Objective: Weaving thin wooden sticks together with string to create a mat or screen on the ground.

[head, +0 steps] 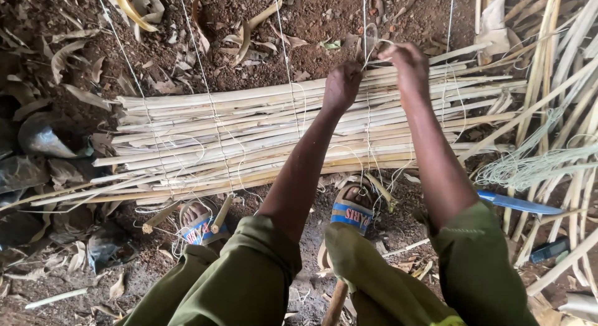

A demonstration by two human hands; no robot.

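- We are looking down on a mat of pale split stalks (249, 133) lying on the dirt, with thin white strings (208, 89) running across it to bind the stalks side by side.
- Our left hand (342, 83) is pressing down closed on the far edge of the mat, pinning the outermost stalk so it sits tight against its neighbours.
- Our right hand (408, 64) is curling just beside it at that same far edge, pinching a loop of string (372, 42) so the loop stays up off the stalks.
- Both sandalled feet (352, 207) are planted at the near edge of the mat.
- A blue-handled knife (517, 204) is lying to the right of the mat, beside a tangle of spare string (529, 164).
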